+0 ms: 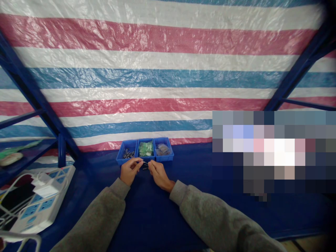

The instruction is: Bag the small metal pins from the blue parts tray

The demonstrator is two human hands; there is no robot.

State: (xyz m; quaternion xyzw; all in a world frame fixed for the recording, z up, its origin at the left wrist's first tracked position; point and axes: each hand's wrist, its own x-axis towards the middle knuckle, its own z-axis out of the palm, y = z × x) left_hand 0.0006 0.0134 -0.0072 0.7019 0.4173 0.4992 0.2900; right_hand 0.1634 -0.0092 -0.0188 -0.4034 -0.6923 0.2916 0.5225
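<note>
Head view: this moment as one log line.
left hand, right hand: fingers at thin dark pieces; three blue bins: just beyond; power strip: far left

1. From the blue bins (165, 158), striped sheeting (162, 105) closes off 12 o'clock.
2. A power strip (39, 210) obstructs 8 o'clock.
3. Open tabletop (190, 159) gives passage at 3 o'clock, until pixelation hides the surface.

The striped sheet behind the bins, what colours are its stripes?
The striped sheet has red, white and blue stripes, clear in the head view.
</note>
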